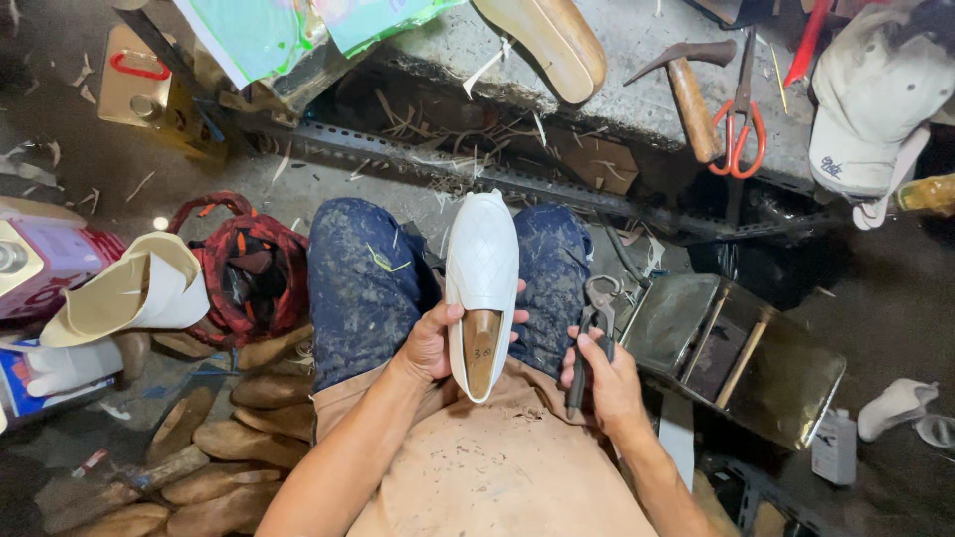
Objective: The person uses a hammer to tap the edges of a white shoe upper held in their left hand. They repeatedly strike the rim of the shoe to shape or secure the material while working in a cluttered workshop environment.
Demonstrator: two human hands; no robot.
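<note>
My left hand grips a white quilted shoe upper stretched over a wooden last. The shoe lies along my lap between my knees, toe pointing away from me, its heel end with the bare wood toward me. My right hand holds metal lasting pincers just right of the shoe, jaws pointing up and away, over my right thigh. I am seated in speckled dark blue trousers and a tan apron.
A workbench ahead carries a hammer, orange-handled scissors, a wooden last and a white cap. Several wooden lasts lie at lower left beside a red-black bag. A metal tool tray sits to the right.
</note>
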